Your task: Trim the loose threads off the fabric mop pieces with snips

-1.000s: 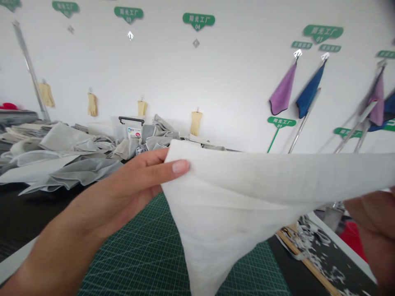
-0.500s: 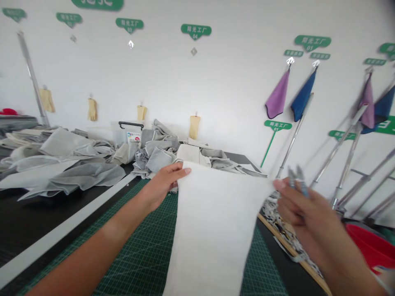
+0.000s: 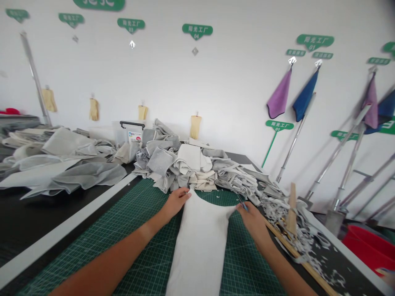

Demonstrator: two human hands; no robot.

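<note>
A long piece of white cloth (image 3: 203, 242) runs toward me over the green cutting mat (image 3: 135, 242). My left hand (image 3: 176, 202) pinches its far left corner between thumb and fingers. At the far right corner, my right hand (image 3: 248, 214) grips the cloth and also has a small metal tool (image 3: 242, 202) tucked in it, like scissors or snips, its tips pointing up and away. Between the two hands the cloth's far edge sags in a curve. The near end of the cloth runs out of view.
Behind the mat lies a heap of folded grey and white cloths (image 3: 188, 160). More cloths (image 3: 70, 164) are piled at left. On the right are cloth scraps (image 3: 308, 230), a wooden strip (image 3: 291, 209) and a red basin (image 3: 367, 246). A clear box (image 3: 132, 133) stands at the back.
Both hands have come down toward the mat with the cloth, and the right hand has moved left, closer to the left hand. The cloth's far edge now sags more.
</note>
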